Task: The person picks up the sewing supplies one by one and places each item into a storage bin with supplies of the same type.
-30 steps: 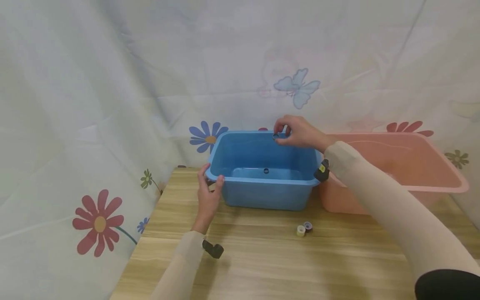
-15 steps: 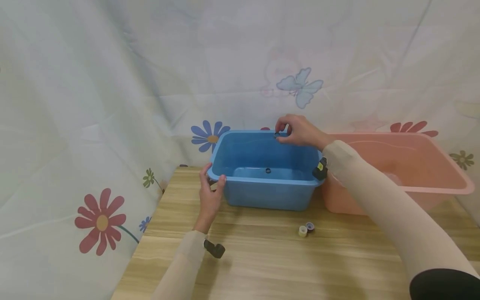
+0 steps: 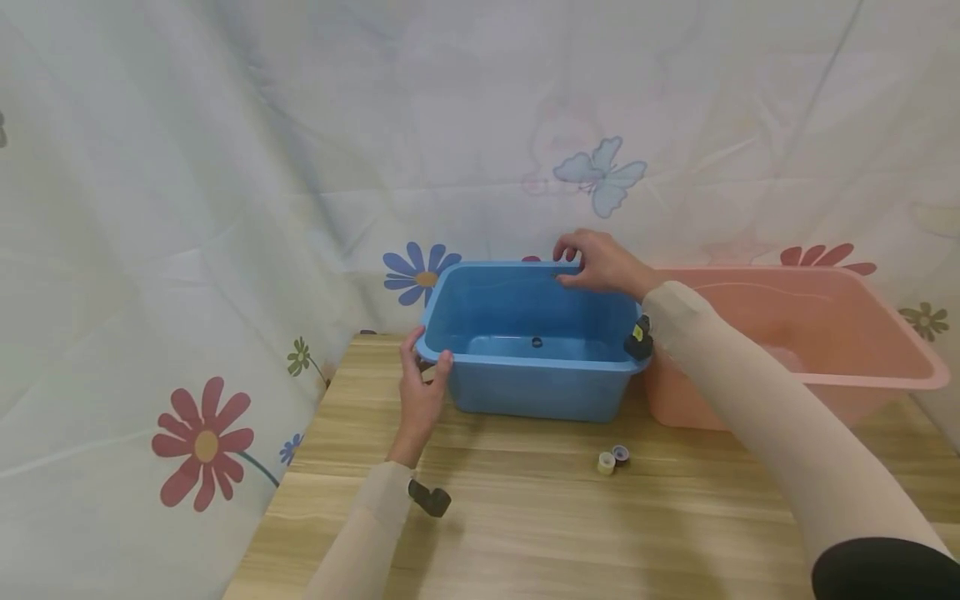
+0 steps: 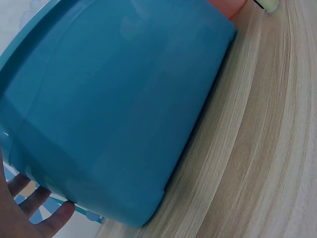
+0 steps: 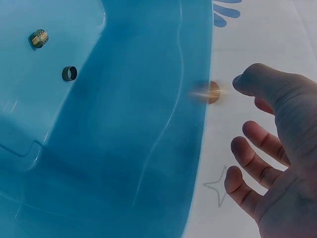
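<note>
A blue plastic tub stands on the wooden table. My left hand grips its front left corner, with fingers under the rim in the left wrist view. Over the tub's back right side, my right hand has its thumb and fingers spread apart and holds nothing. Just off the fingertips, a small blurred brownish thing is in the air in the right wrist view. On the tub floor lie a dark dimpled metal ring and a gold dimpled thimble-like piece.
A pink tub stands right beside the blue one, under my right forearm. In front of the tubs lie a small cream ring-shaped piece and a purple one on the table. A flowered curtain hangs behind.
My right hand has let go of the small dark ring it pinched; its thumb and fingers have parted. My left hand stays at the tub's corner.
</note>
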`<state>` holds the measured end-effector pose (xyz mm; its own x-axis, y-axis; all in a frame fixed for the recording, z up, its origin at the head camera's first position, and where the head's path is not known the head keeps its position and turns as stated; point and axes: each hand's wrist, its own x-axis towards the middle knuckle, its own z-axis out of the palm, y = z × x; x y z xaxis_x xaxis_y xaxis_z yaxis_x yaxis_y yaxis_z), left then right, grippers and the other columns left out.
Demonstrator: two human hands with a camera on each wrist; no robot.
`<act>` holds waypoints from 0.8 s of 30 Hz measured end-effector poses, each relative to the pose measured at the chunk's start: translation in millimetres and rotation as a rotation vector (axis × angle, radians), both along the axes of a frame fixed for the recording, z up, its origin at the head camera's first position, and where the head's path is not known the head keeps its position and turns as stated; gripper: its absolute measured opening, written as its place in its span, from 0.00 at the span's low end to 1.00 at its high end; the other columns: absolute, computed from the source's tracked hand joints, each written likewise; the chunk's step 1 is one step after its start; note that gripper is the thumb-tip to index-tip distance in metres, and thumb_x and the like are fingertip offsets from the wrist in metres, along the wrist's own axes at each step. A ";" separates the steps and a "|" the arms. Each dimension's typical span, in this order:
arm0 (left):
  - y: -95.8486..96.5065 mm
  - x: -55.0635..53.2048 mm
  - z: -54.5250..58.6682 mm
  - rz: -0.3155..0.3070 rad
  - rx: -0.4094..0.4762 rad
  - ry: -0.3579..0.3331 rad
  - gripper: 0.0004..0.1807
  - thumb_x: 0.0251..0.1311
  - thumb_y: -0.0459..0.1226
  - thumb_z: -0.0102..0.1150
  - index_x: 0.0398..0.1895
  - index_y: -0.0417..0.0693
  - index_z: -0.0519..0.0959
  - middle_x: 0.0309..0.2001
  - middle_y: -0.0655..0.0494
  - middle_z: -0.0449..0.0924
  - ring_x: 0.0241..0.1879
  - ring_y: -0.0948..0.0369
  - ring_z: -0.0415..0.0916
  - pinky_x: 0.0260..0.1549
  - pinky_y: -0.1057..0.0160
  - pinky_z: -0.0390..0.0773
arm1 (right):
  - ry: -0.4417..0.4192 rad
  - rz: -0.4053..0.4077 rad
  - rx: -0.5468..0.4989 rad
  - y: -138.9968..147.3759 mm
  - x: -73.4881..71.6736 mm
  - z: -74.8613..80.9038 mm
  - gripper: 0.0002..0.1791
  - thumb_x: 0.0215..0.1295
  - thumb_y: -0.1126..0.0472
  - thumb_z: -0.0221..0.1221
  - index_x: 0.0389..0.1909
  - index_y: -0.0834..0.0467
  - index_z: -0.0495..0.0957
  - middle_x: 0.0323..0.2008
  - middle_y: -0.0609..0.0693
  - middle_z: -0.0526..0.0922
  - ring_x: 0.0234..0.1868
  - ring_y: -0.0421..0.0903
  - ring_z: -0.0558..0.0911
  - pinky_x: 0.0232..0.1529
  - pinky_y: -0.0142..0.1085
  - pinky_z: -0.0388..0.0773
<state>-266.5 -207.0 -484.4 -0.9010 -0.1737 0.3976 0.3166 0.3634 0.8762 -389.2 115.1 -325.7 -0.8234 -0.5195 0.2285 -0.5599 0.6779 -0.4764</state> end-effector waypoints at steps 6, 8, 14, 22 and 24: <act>0.7 0.4 1.3 -0.001 0.004 -0.011 0.33 0.74 0.53 0.56 0.76 0.72 0.54 0.73 0.50 0.65 0.61 0.46 0.73 0.52 0.40 0.79 | -0.022 -0.028 -0.003 2.3 0.6 -0.5 0.29 0.64 0.57 0.69 0.65 0.54 0.73 0.54 0.60 0.77 0.46 0.54 0.80 0.49 0.49 0.83; 0.5 0.4 1.3 -0.002 0.006 -0.014 0.33 0.74 0.53 0.56 0.76 0.72 0.54 0.73 0.51 0.65 0.61 0.46 0.72 0.52 0.40 0.79 | -0.023 -0.028 -0.004 2.7 0.5 -0.5 0.30 0.64 0.57 0.70 0.66 0.52 0.73 0.54 0.60 0.77 0.46 0.54 0.80 0.48 0.48 0.83; 0.5 1.0 2.4 -0.010 0.014 -0.015 0.33 0.74 0.53 0.56 0.77 0.72 0.54 0.73 0.51 0.64 0.62 0.46 0.72 0.52 0.39 0.78 | -0.023 -0.022 -0.002 3.3 0.2 -0.2 0.31 0.64 0.55 0.69 0.67 0.52 0.72 0.55 0.60 0.77 0.46 0.54 0.80 0.48 0.48 0.83; 1.0 1.8 2.8 -0.008 0.016 -0.012 0.33 0.74 0.52 0.56 0.77 0.70 0.54 0.73 0.51 0.65 0.61 0.46 0.73 0.53 0.41 0.79 | -0.025 -0.015 -0.006 4.2 2.9 0.2 0.31 0.63 0.54 0.70 0.67 0.51 0.73 0.56 0.59 0.77 0.47 0.54 0.80 0.47 0.47 0.84; 0.8 1.9 3.3 -0.005 0.015 -0.009 0.33 0.74 0.51 0.56 0.77 0.69 0.54 0.73 0.51 0.65 0.61 0.46 0.73 0.52 0.41 0.79 | -0.023 -0.010 -0.008 4.6 3.6 -0.2 0.31 0.63 0.54 0.70 0.67 0.51 0.73 0.56 0.59 0.77 0.47 0.56 0.81 0.47 0.48 0.84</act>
